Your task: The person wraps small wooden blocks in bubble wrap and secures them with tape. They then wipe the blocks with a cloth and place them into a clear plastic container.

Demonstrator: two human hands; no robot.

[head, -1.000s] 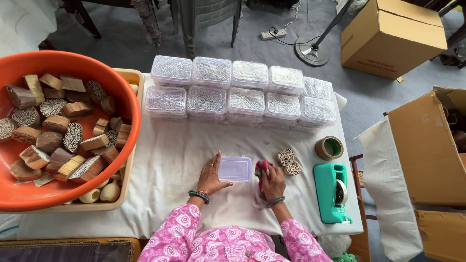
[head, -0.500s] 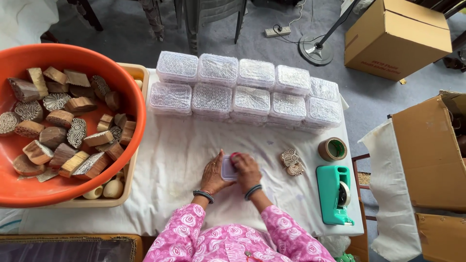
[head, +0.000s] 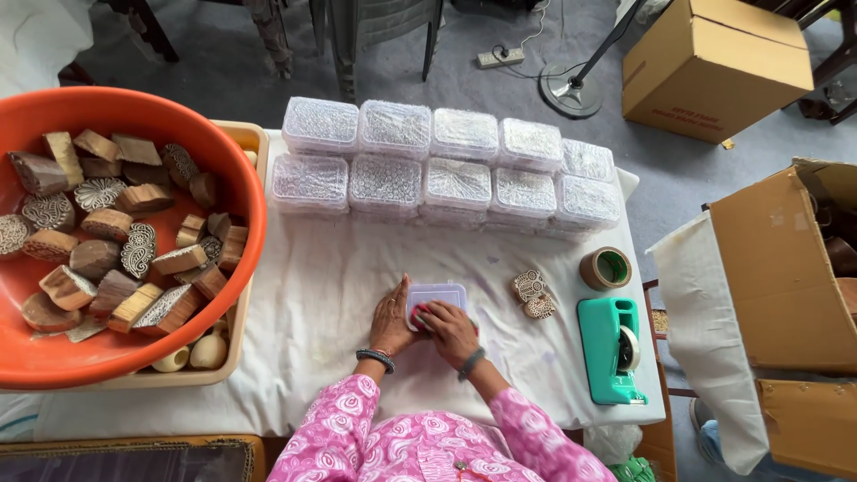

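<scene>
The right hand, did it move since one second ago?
Yes. The right hand went left, away from the two carved blocks it was beside, and now presses a red cloth onto the clear box.

Perhaps ten wrapped boxes (head: 446, 170).

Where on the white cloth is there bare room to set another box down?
The widest bare patch lies between the orange plastic tub and the left hand, below the rows of clear lidded boxes. A narrower strip runs between those rows and the small clear box. The right side is crowded: carved wooden blocks, brown tape roll, green tape dispenser.
</scene>
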